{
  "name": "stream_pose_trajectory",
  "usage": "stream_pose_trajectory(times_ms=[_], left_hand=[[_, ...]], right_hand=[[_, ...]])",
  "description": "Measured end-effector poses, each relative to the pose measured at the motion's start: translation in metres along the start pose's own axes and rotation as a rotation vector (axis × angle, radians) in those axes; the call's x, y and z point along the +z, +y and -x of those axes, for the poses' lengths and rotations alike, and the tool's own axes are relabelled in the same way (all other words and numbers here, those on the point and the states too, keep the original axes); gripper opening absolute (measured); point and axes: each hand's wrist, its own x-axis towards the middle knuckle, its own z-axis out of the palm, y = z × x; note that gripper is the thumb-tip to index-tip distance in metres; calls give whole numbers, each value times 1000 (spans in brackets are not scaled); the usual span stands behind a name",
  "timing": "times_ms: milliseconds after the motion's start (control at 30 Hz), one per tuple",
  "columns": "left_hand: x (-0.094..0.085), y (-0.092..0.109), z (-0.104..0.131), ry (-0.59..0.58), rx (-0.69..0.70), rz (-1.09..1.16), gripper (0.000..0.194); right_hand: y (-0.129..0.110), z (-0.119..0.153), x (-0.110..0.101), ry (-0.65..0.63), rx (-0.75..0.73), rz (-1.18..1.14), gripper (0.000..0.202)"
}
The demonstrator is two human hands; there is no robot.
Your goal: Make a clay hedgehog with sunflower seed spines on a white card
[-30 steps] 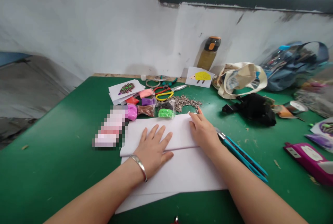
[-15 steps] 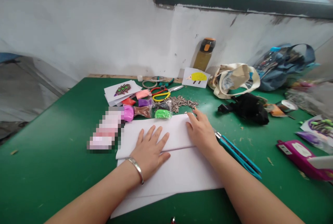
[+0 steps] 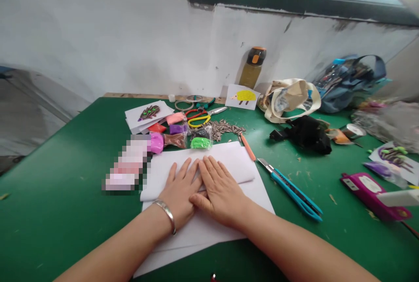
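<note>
White paper (image 3: 229, 225) lies on the green table, its far part folded over toward me into a flap (image 3: 240, 170). My left hand (image 3: 180, 190), with a silver bangle at the wrist, rests flat on the flap with fingers spread. Beside it my right hand (image 3: 221, 190) presses flat across the fold edge, its thumb over the left hand's thumb side. Neither hand grips anything. Right of the paper lie a blue utility knife (image 3: 291, 190) with its blade out and an orange pen-like stick (image 3: 248, 146).
Beyond the paper are clay packets such as a green one (image 3: 200, 143), sunflower seeds (image 3: 225, 129), yellow-handled scissors (image 3: 199, 120) and a hedgehog card (image 3: 241, 97). A bottle (image 3: 252, 68) stands by the wall. Rightward are a cloth bag (image 3: 271, 109), a black pouch (image 3: 309, 135) and a magenta device (image 3: 366, 194).
My right hand has moved left from the paper's far right corner to beside my left hand, uncovering the orange stick and the knife's blade. My left hand stays on the flap.
</note>
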Motion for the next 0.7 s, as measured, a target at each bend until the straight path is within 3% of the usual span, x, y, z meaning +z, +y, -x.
stream_pose_trajectory(times_ms=[433, 700], left_hand=[[14, -9, 6, 187, 3, 7, 68], [15, -24, 20, 189, -73, 13, 60]], right_hand=[[26, 13, -2, -15, 24, 142, 80], [25, 15, -4, -17, 97, 161, 67]])
